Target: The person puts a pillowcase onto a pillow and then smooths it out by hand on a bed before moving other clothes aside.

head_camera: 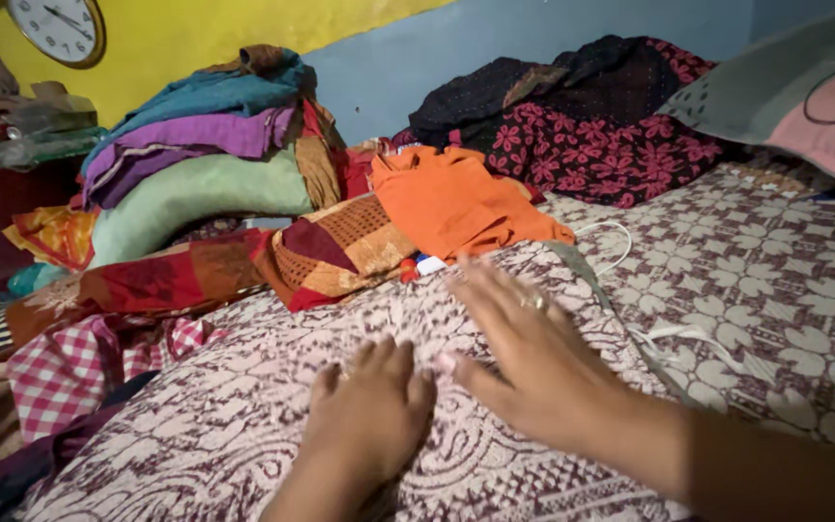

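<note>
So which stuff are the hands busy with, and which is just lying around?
In hand:
- left hand, pressed on the maroon-and-white patterned cloth
- right hand, flat on the same cloth

Lying about:
- orange cloth
- pile of folded clothes
- dark flowered cloth
- red checked cloth
- wall clock
- white cord

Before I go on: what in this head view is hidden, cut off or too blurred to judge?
- Right hand: motion-blurred; finger contact with the patterned cloth is unclear.
- Left hand: palm hidden underneath.
- White cord: one end runs under the orange garment.
- Wall clock: cut by the top edge.
- Pillow: cut by the right edge.
</note>
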